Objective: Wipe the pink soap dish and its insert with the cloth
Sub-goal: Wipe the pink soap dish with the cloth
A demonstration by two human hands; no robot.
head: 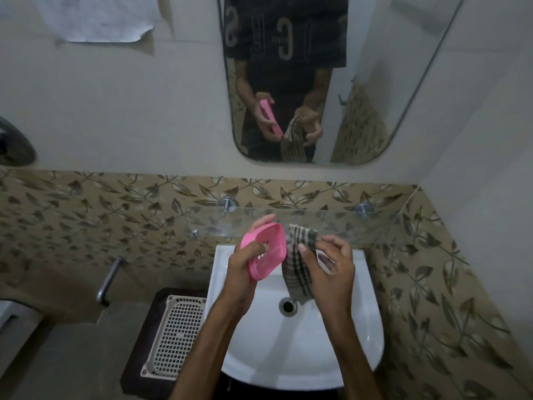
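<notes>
Left hand (pixel 240 272): grips the pink soap dish (pixel 266 251) above the rear of the white sink (pixel 302 350). The thumb lies across the dish's inner face near the slotted centre, and fingertips show past the far rim, so the dish is clamped between thumb and fingers. The dish is tilted up on edge, its hollow side turned toward the camera and slightly to the right. Whether the insert is seated inside it cannot be told from this view.

Right hand (pixel 331 269): holds the checked cloth (pixel 298 265) with the thumb and fingers curled round its upper part. The thumb presses on the front of the fabric; the other fingers are bent behind and beside it. The cloth hangs down from the grip toward the basin, its lower end reaching close to the drain (pixel 287 306) (contact with the basin cannot be confirmed). Its upper end stands up just beside the dish's right rim; the two look to be touching or very nearly so.

Surroundings: a glass shelf (pixel 331 223) on round metal mounts runs along the leaf-patterned tile band (pixel 101 209) just behind the hands. Above it, a mirror (pixel 360 82) reflects the person in a dark printed shirt holding the same dish and cloth. Left of the sink, a white perforated tray (pixel 173 336) rests on a dark stand, and a metal bar (pixel 111 280) projects from the wall nearby.
</notes>
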